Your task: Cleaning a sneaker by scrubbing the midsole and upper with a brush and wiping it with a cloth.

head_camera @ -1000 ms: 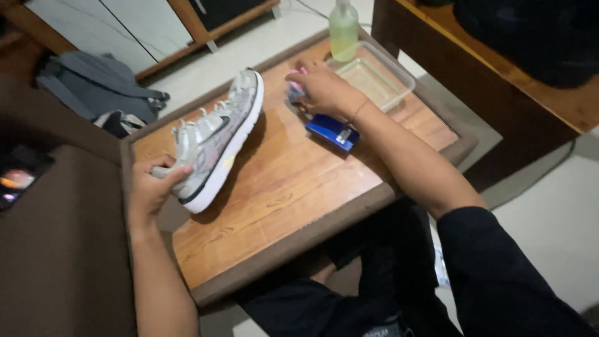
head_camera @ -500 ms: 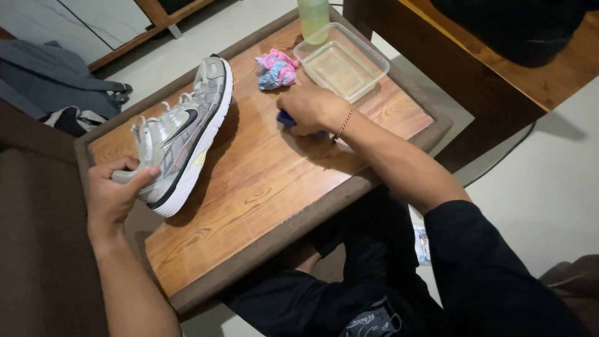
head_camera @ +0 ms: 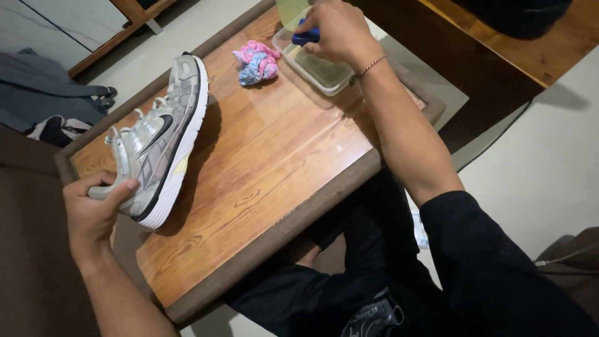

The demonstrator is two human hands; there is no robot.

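Change: right hand (head_camera: 334,28) having left the bench (head_camera: 274,162), fingers now gripping blue brush (head_camera: 307,37) over clear tub (head_camera: 315,65) | left hand (head_camera: 93,209) still clasping sneaker (head_camera: 159,140) heel, sneaker lying on bench

One head-worn camera (the only view) looks steeply down, close over the wooden table (head_camera: 262,162).

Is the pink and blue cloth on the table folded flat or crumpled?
Crumpled. The cloth sits as a bunched lump on the wooden table, beside the clear container, with no hand on it.
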